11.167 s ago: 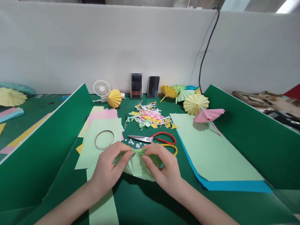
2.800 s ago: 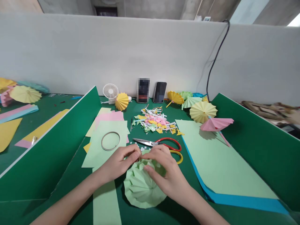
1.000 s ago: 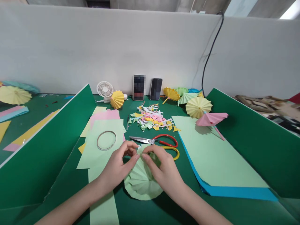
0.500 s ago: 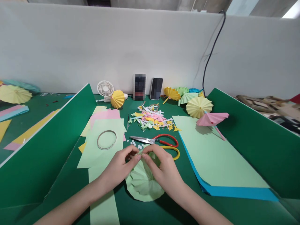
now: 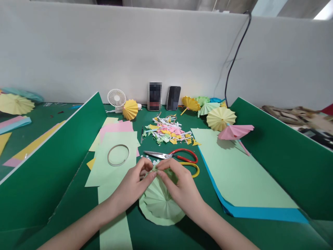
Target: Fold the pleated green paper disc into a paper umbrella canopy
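Observation:
A pleated light-green paper disc (image 5: 160,205) lies on the green table in front of me, fanned like a small umbrella top. My left hand (image 5: 132,185) pinches its far edge from the left, fingers closed. My right hand (image 5: 180,189) pinches the same edge from the right, and the fingertips of both hands meet there. Just beyond the hands lie scissors (image 5: 174,156) with red and yellow handles. A ring of tape (image 5: 118,155) rests on light-green sheets (image 5: 109,166) to the left.
A heap of paper scraps (image 5: 169,132) sits mid-table. A large green sheet over a blue one (image 5: 239,173) covers the right side. Finished paper umbrellas (image 5: 221,118) stand at the back right, a small fan (image 5: 116,99) and two phones (image 5: 163,97) by the wall. Green dividers (image 5: 52,159) flank the workspace.
The pleated paper has gone from a folded fan to an open disc. Over the last second both hands stayed pinched at its far edge, barely shifting.

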A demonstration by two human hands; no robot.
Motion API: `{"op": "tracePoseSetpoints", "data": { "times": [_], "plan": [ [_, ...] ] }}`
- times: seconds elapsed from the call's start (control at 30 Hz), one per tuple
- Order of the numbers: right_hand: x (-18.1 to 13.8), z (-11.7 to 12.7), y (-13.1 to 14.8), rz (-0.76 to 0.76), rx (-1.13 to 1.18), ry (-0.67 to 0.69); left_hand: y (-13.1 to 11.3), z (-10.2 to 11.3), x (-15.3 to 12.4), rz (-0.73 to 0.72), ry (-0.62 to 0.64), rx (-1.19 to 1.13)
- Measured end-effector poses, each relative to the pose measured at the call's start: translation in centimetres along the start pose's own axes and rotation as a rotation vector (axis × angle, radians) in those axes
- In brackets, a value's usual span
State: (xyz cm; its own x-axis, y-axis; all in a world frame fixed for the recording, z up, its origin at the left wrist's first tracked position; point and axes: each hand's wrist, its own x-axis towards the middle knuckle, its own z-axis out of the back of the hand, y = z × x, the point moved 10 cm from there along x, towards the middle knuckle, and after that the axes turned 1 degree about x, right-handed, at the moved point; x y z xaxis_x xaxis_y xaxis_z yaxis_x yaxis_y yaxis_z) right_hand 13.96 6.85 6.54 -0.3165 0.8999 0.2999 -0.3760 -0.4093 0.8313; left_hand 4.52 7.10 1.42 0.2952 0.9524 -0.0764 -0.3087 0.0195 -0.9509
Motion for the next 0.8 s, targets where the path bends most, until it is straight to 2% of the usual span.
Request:
{"op": "tracePoseSetpoints", "data": {
  "times": [0.1,0.2,0.4,0.57,0.67,0.8],
  "plan": [
    [0.0,0.2,0.2,0.011,0.014,-0.011,-0.3,0.2,0.0,-0.011,-0.007,-0.075],
    [0.0,0.3,0.4,0.022,0.019,-0.01,-1.1,0.4,0.0,-0.053,0.012,-0.035],
    [0.1,0.5,0.5,0.029,0.01,-0.024,-1.6,1.3,0.0,-0.061,-0.06,0.01],
    [0.1,0.4,0.5,0.033,0.019,-0.025,-0.9,1.3,-0.2,-0.019,-0.078,-0.036],
    [0.0,0.1,0.5,0.035,0.022,-0.013,-0.3,1.1,-0.1,0.026,-0.053,-0.058],
    [0.0,0.1,0.4,0.036,0.009,-0.016,0.2,0.2,0.1,0.041,0.03,0.027]
  ]
}}
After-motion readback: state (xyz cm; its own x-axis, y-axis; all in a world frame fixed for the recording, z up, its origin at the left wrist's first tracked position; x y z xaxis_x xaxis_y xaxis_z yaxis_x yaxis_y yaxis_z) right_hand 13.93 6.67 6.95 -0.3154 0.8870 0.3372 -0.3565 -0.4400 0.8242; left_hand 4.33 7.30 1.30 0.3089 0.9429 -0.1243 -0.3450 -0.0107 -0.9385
